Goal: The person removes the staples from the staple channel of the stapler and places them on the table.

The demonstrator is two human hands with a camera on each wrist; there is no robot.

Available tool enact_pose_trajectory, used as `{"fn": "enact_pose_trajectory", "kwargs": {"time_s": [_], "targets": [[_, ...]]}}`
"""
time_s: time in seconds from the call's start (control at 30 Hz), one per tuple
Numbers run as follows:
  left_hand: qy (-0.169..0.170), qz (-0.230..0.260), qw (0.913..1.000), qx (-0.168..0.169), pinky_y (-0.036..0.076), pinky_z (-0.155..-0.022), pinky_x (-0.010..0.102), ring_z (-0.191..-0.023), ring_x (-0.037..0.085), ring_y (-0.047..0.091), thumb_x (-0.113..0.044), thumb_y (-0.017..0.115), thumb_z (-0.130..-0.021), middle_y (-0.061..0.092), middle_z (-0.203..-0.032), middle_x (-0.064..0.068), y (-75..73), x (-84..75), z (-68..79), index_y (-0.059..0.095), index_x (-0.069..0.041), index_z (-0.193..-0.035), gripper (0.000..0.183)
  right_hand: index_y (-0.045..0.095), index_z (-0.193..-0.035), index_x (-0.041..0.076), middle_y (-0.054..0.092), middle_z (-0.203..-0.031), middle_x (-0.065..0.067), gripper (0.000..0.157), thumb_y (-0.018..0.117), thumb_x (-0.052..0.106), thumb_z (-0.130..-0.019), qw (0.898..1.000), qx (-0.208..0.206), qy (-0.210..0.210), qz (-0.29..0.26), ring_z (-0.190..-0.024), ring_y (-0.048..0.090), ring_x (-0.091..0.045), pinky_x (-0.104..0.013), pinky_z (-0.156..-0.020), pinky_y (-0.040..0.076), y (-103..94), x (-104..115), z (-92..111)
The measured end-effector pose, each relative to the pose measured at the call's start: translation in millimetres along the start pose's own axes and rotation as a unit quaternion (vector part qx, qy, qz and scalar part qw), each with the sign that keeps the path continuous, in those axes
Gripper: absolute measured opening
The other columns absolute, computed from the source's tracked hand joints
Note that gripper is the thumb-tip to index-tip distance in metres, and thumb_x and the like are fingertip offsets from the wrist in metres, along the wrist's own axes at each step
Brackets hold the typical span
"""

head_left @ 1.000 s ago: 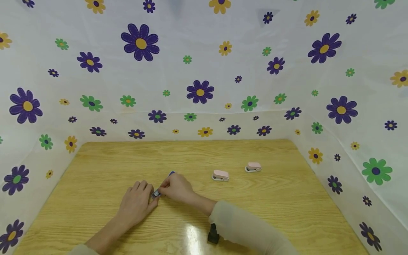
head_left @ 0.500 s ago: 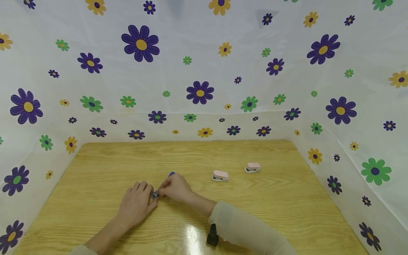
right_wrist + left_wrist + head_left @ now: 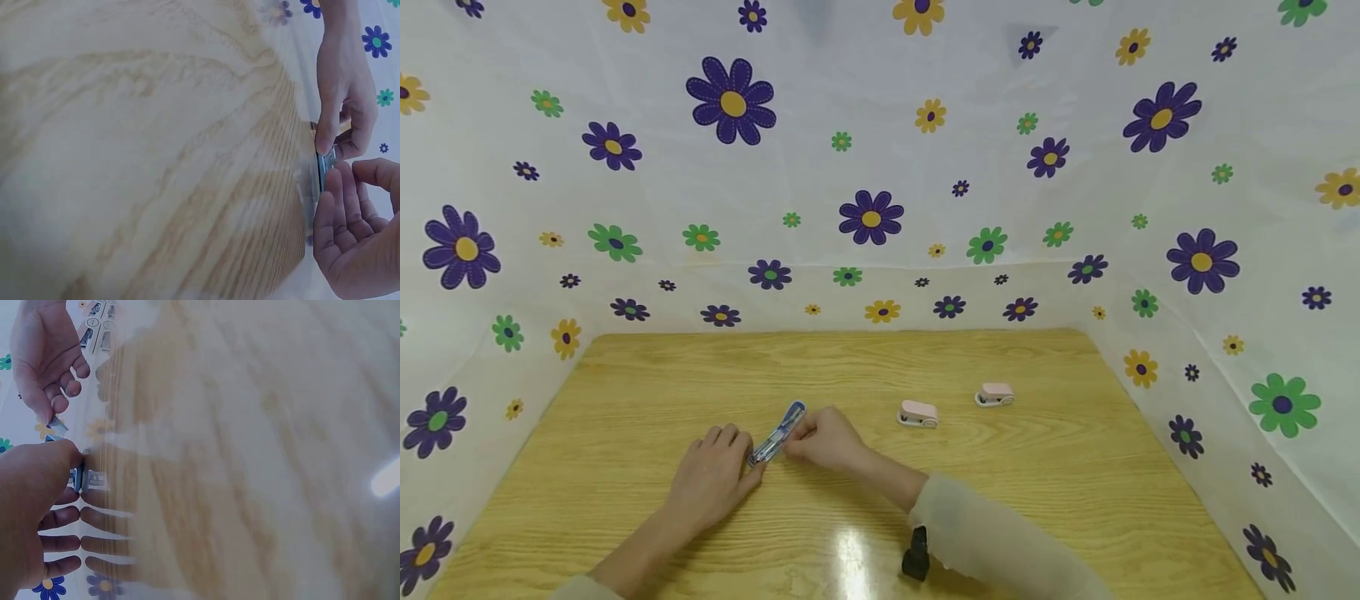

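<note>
A slim blue and silver stapler lies slantwise on the table with its inner metal parts showing. My left hand holds its near end, the thumb on one side and the fingers on the other. Just right of the stapler is my right hand, thumb and forefinger close together and the other fingers loosely curled. In the left wrist view the right hand has its thumb tip by a small bluish piece; whether it grips this is unclear. In the right wrist view the stapler is partly hidden by fingers.
Two small pink and white staplers stand farther right, the other pink stapler behind. A black device is at the right sleeve. White flowered cloth surrounds the wood-grain table at the back and sides.
My right hand has drawn back slightly to the right, uncovering the middle and far end of the blue stapler. The left hand has shifted a little to the left.
</note>
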State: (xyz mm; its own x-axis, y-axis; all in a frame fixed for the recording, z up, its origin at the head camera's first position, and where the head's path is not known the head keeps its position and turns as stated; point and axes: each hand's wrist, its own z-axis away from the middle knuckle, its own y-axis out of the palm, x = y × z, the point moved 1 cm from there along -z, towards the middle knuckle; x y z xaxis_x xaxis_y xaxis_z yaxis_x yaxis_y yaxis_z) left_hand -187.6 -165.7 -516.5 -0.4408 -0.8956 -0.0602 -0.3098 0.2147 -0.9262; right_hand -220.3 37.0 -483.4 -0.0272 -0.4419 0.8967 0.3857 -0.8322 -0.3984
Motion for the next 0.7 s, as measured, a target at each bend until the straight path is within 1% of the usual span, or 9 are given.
{"fn": "enact_pose_trajectory", "kwargs": {"time_s": [0.07, 0.27, 0.37, 0.43, 0.53, 0.7], "targets": [[-0.002, 0.002, 1.0, -0.001, 0.043, -0.059, 0.033, -0.072, 0.018, 0.052, -0.039, 0.071, -0.082, 0.055, -0.081, 0.001, 0.2, 1.6, 0.7, 0.058, -0.015, -0.086, 0.028, 0.073, -0.079, 0.005, 0.072, -0.069, -0.005, 0.01, 0.075, 0.015, -0.082, 1.0, 0.009, 0.009, -0.004, -0.057, 0.063, -0.008, -0.022, -0.052, 0.052, 1.1, -2.4, 2.2], [-0.003, 0.006, 1.0, -0.008, 0.044, -0.059, 0.034, -0.075, 0.02, 0.054, -0.038, 0.073, -0.081, 0.057, -0.083, 0.002, -0.1, 7.1, 0.8, 0.058, -0.015, -0.087, 0.028, 0.075, -0.081, 0.005, 0.074, -0.073, -0.009, 0.009, 0.075, 0.014, -0.082, 0.997, 0.05, 0.043, -0.048, -0.057, 0.07, -0.018, -0.025, -0.051, 0.054, 8.6, -5.3, 6.5], [-0.004, 0.003, 1.0, -0.002, 0.043, -0.059, 0.033, -0.075, 0.02, 0.055, -0.038, 0.073, -0.082, 0.057, -0.084, 0.002, 0.0, 8.9, 0.9, 0.058, -0.015, -0.087, 0.028, 0.076, -0.081, 0.008, 0.074, -0.071, -0.009, 0.01, 0.075, 0.017, -0.082, 0.995, 0.072, 0.054, -0.041, -0.057, 0.071, -0.018, -0.024, -0.047, 0.051, 14.6, -4.7, 8.4], [-0.006, 0.003, 1.0, 0.002, 0.043, -0.059, 0.032, -0.075, 0.02, 0.055, -0.038, 0.073, -0.082, 0.057, -0.084, 0.002, -0.3, 9.4, 1.1, 0.058, -0.015, -0.087, 0.028, 0.076, -0.08, 0.008, 0.074, -0.07, -0.009, 0.01, 0.075, 0.018, -0.082, 0.994, 0.086, 0.058, -0.041, -0.057, 0.071, -0.019, -0.025, -0.047, 0.052, 18.8, -3.4, 9.7], [-0.01, 0.004, 0.9999, 0.009, 0.042, -0.059, 0.031, -0.074, 0.019, 0.052, -0.039, 0.072, -0.082, 0.055, -0.083, 0.001, -1.5, 9.0, 0.8, 0.057, -0.016, -0.086, 0.028, 0.076, -0.076, 0.01, 0.074, -0.069, -0.008, 0.011, 0.075, 0.019, -0.082, 0.993, 0.092, 0.062, -0.027, -0.056, 0.071, -0.019, -0.024, -0.045, 0.051, 23.7, -1.2, 11.3], [-0.008, 0.005, 0.9999, 0.007, 0.04, -0.058, 0.03, -0.072, 0.017, 0.049, -0.038, 0.072, -0.083, 0.054, -0.082, 0.0, -2.5, 7.5, 0.1, 0.057, -0.016, -0.087, 0.027, 0.074, -0.075, 0.009, 0.074, -0.069, -0.009, 0.01, 0.074, 0.016, -0.082, 0.994, 0.085, 0.073, -0.005, -0.056, 0.07, -0.019, -0.025, -0.045, 0.051, 25.4, 3.7, 12.7]]}}
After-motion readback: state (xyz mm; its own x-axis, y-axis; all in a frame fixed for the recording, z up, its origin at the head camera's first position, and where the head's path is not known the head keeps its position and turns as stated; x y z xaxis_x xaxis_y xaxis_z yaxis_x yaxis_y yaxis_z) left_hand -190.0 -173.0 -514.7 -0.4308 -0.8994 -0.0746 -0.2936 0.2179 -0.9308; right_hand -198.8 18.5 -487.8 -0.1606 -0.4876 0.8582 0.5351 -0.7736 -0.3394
